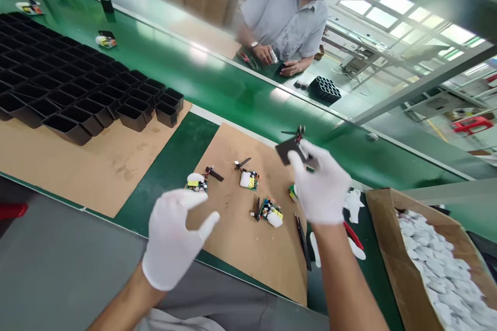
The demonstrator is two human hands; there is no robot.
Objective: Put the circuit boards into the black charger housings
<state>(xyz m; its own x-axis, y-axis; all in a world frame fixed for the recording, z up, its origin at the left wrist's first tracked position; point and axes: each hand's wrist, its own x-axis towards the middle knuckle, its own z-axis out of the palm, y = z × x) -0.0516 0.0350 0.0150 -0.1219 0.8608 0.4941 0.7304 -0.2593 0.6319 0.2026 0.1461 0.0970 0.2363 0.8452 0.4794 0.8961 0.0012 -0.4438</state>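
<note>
Wears white gloves on both hands. Landmark for all places: the brown cardboard sheet (240, 238), flat on a green bench (173, 155) in front of the body.

Holds a black piece (286, 150) in the right hand (324, 183), clamped between thumb and fingers, raised above the sheet's far edge. At its top, a thin dark lead and small parts; full shape hard to tell under the glove.

Left hand (174, 232): over the sheet's left edge, thumb and fingers well apart, palm turned toward the sheet. Nearest to it, a left circuit board (197, 184) with a white lump and yellow label; cannot tell about contact.

On the sheet: a middle circuit board (249, 180) toward the far side, and a right circuit board (268, 213) nearer the body. At the sheet's right edge, a slim black tool (303, 243). Right of the sheet, a red-handled tool (354, 238), partly behind the forearm; farther right, an open carton (388, 248) full of white pieces (442, 264).

Left of the sheet, many black cases (85, 83) in close rows. Beyond the sheet, across the bench, a person (289, 26) with both hands at small items.
</note>
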